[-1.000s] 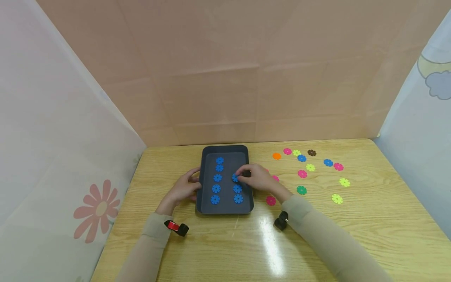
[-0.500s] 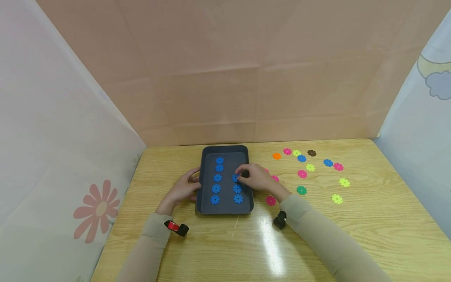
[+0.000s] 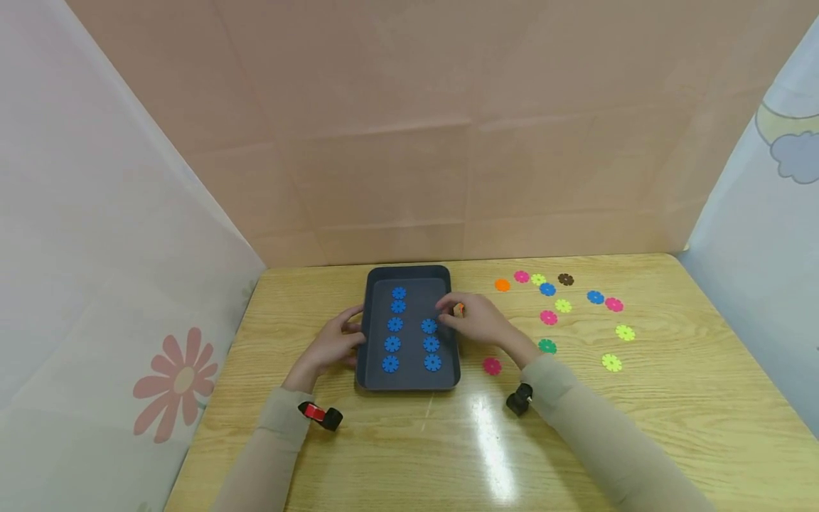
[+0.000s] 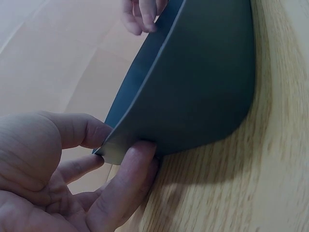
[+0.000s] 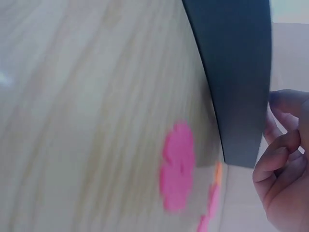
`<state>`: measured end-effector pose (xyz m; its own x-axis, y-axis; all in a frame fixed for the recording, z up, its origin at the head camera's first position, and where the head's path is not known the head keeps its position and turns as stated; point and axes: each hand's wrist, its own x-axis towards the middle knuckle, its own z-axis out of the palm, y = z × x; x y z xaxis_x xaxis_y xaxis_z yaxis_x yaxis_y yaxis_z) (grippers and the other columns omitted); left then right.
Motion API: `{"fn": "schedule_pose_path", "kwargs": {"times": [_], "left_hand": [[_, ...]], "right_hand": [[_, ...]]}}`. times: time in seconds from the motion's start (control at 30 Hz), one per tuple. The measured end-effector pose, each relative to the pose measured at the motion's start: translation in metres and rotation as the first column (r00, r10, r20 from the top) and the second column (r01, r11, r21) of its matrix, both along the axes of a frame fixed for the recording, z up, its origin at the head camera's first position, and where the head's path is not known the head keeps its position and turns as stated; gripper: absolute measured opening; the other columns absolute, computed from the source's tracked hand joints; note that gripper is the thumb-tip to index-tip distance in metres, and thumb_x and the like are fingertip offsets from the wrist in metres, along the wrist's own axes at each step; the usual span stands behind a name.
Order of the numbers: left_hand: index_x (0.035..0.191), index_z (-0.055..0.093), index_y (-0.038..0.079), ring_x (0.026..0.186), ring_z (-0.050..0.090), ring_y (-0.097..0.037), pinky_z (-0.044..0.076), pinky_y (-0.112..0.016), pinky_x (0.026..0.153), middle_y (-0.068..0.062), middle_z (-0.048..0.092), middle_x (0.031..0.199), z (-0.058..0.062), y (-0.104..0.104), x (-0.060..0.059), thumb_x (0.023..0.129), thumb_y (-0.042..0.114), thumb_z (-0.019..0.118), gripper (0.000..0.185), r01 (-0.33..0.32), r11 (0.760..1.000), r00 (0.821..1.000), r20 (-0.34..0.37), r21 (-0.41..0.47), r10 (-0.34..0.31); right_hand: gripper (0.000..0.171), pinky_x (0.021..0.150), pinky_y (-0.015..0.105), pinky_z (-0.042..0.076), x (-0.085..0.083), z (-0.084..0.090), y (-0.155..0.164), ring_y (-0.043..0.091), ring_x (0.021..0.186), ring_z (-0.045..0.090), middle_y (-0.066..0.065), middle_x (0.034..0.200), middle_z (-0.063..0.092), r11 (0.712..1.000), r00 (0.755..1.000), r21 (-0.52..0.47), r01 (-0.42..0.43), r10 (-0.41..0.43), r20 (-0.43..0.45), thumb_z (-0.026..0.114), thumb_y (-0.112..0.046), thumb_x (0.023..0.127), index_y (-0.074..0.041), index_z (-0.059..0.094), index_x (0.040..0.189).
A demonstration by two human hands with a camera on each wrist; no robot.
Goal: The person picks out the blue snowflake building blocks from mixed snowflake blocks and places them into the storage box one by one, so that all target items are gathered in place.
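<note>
A dark grey tray (image 3: pixel 412 378) lies on the wooden table. Inside it, blue notched plastic discs stand in two columns: several on the left (image 3: pixel 395 324), and 3 on the right, the topmost blue disc (image 3: pixel 429 326) just below my right fingertips. My left hand (image 3: pixel 333 341) grips the tray's left side, with fingers at the rim and against the outer wall (image 4: pixel 203 87) in the left wrist view. Over the tray's right rim is my right hand (image 3: pixel 476 320), fingers loosely bent and nothing between thumb and fingertips. In the right wrist view this hand (image 5: pixel 285 164) appears beyond the tray wall.
Loose notched discs lie scattered on the table to the right: orange (image 3: pixel 502 285), brown (image 3: pixel 566 279), green (image 3: pixel 547 346), two blue, several pink and yellow. One pink disc (image 3: pixel 492 366) lies close to the tray's right side. A fabric backdrop (image 3: pixel 384 178) rises behind the table.
My right hand has let go of the topmost blue disc in the right column and moved slightly up and right. That disc now lies flat in the tray. The left hand has stayed put.
</note>
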<state>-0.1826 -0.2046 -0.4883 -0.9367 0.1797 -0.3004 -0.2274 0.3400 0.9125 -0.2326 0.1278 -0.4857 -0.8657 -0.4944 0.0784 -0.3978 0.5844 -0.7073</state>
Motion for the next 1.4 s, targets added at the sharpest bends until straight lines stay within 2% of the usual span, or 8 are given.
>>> {"fn": "schedule_pose_path", "kwargs": {"times": [0.5, 0.63, 0.7, 0.77, 0.87, 1.0, 1.13, 1.4], "left_hand": [[0.162, 0.036, 0.014, 0.101, 0.068, -0.034, 0.064, -0.043, 0.064, -0.029, 0.054, 0.136, 0.004, 0.001, 0.0, 0.097, 0.005, 0.061, 0.07, 0.007, 1.0, 1.0, -0.003, 0.009, -0.007], [0.162, 0.038, 0.017, 0.097, 0.069, -0.031, 0.064, -0.044, 0.064, -0.026, 0.056, 0.134, 0.0, 0.0, -0.001, 0.096, 0.006, 0.062, 0.071, -0.004, 1.0, 1.0, 0.001, 0.008, 0.004], [0.161, 0.039, 0.018, 0.096, 0.069, -0.03, 0.064, -0.043, 0.065, -0.025, 0.056, 0.133, -0.001, 0.0, 0.0, 0.096, 0.006, 0.062, 0.07, -0.009, 1.0, 1.0, 0.006, 0.004, 0.009], [0.161, 0.04, 0.019, 0.095, 0.069, -0.03, 0.064, -0.044, 0.065, -0.024, 0.057, 0.133, -0.001, 0.0, 0.0, 0.096, 0.006, 0.062, 0.07, -0.011, 1.0, 1.0, 0.007, 0.004, 0.011], [0.161, 0.039, 0.018, 0.096, 0.069, -0.03, 0.064, -0.044, 0.065, -0.025, 0.056, 0.133, -0.001, -0.001, 0.0, 0.096, 0.006, 0.062, 0.071, -0.006, 1.0, 1.0, 0.008, 0.001, 0.006], [0.162, 0.038, 0.015, 0.096, 0.069, -0.031, 0.064, -0.044, 0.064, -0.027, 0.055, 0.134, -0.001, -0.001, 0.0, 0.095, 0.006, 0.062, 0.072, 0.001, 1.0, 1.0, 0.001, 0.006, -0.001], [0.162, 0.039, 0.017, 0.094, 0.069, -0.03, 0.064, -0.044, 0.063, -0.026, 0.056, 0.132, -0.001, -0.001, 0.001, 0.095, 0.005, 0.062, 0.071, -0.009, 1.0, 1.0, 0.002, 0.005, 0.009], [0.161, 0.039, 0.018, 0.095, 0.069, -0.03, 0.064, -0.044, 0.064, -0.025, 0.056, 0.132, -0.001, -0.001, 0.001, 0.096, 0.004, 0.062, 0.071, -0.014, 1.0, 1.0, 0.002, 0.003, 0.014]], "right_hand": [[0.027, 0.048, 0.028, 0.035, -0.004, 0.018, 0.057, 0.013, 0.049, 0.032, 0.0, 0.105, 0.072, 0.988, 0.989, -0.058, 0.144, -0.143, 0.029, 0.073, -0.023, 0.098, -0.008, 0.074, 0.121], [0.029, 0.063, 0.034, 0.048, -0.006, 0.02, 0.074, 0.018, 0.068, 0.055, 0.004, 0.109, 0.072, 0.981, 0.982, -0.042, 0.187, -0.187, 0.01, 0.072, -0.025, 0.099, -0.007, 0.074, 0.122], [0.031, 0.081, 0.043, 0.053, -0.008, 0.019, 0.083, 0.026, 0.092, 0.063, 0.005, 0.112, 0.072, 0.977, 0.977, -0.028, 0.213, -0.213, -0.001, 0.07, -0.027, 0.101, -0.007, 0.073, 0.123], [0.031, 0.095, 0.052, 0.051, -0.01, 0.017, 0.091, 0.032, 0.112, 0.062, 0.007, 0.113, 0.071, 0.97, 0.97, -0.022, 0.242, -0.242, -0.007, 0.068, -0.028, 0.102, -0.007, 0.073, 0.123], [0.032, 0.102, 0.058, 0.048, -0.012, 0.017, 0.104, 0.039, 0.122, 0.058, 0.01, 0.116, 0.07, 0.96, 0.961, -0.025, 0.278, -0.278, 0.003, 0.067, -0.028, 0.102, -0.006, 0.071, 0.125], [0.035, 0.085, 0.05, 0.052, -0.013, 0.015, 0.119, 0.036, 0.096, 0.061, 0.011, 0.119, 0.07, 0.95, 0.95, -0.007, 0.313, -0.313, 0.016, 0.066, -0.029, 0.102, -0.006, 0.069, 0.129], [0.04, 0.068, 0.041, 0.045, -0.015, 0.009, 0.136, 0.027, 0.068, 0.049, 0.012, 0.121, 0.069, 0.934, 0.934, 0.038, 0.356, -0.357, 0.019, 0.064, -0.035, 0.103, -0.008, 0.068, 0.132], [0.046, 0.092, 0.056, 0.046, -0.018, 0.001, 0.16, 0.041, 0.106, 0.056, 0.018, 0.124, 0.065, 0.893, 0.892, 0.068, 0.444, -0.448, 0.058, 0.062, -0.036, 0.104, -0.004, 0.062, 0.136]]}}
